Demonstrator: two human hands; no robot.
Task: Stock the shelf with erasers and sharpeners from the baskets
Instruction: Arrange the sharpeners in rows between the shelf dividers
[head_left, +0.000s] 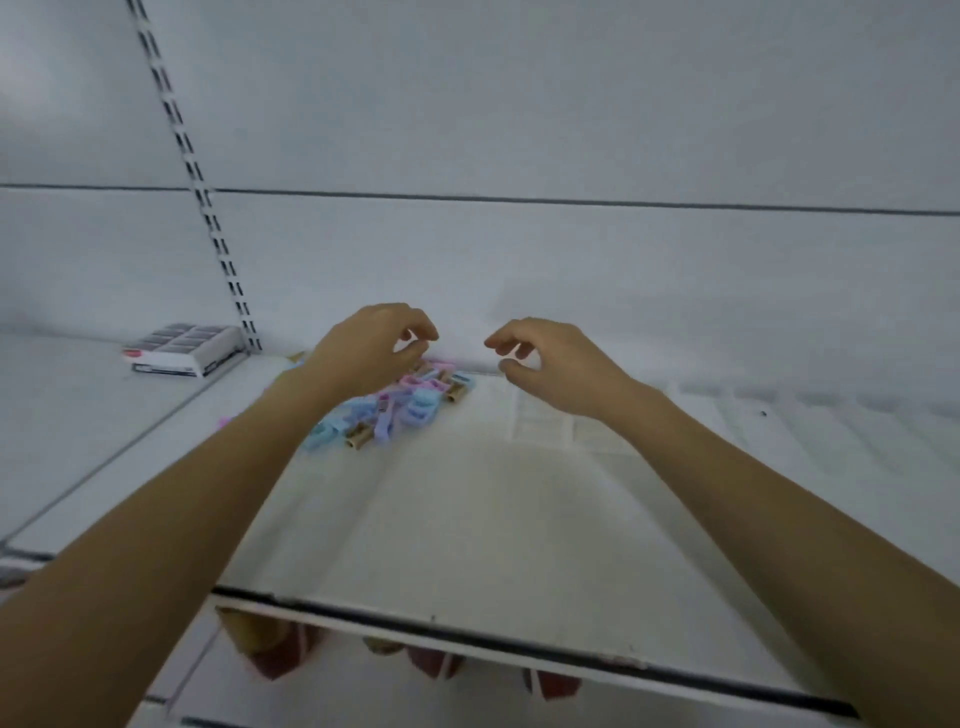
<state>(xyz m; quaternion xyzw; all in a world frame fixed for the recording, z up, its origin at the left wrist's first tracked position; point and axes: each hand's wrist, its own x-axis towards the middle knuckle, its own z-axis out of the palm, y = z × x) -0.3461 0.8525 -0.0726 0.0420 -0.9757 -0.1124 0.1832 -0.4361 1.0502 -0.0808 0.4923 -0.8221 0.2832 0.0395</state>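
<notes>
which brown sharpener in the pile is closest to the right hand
The brown sharpener at the pile's far right end, nearest the right hand; the other brown one lies at the near end among blue ones.

Both arms stretched forward; left hand (371, 347) and right hand (550, 364) raised, fingers loosely curled, holding nothing.

You have one heap of pastel blue, pink and purple plastic sharpeners (395, 410), too jumbled to count singly, one flat black-and-white carton (182, 349), and three blurred dark red packs (434, 665) under one white shelf board (467, 519).
</notes>
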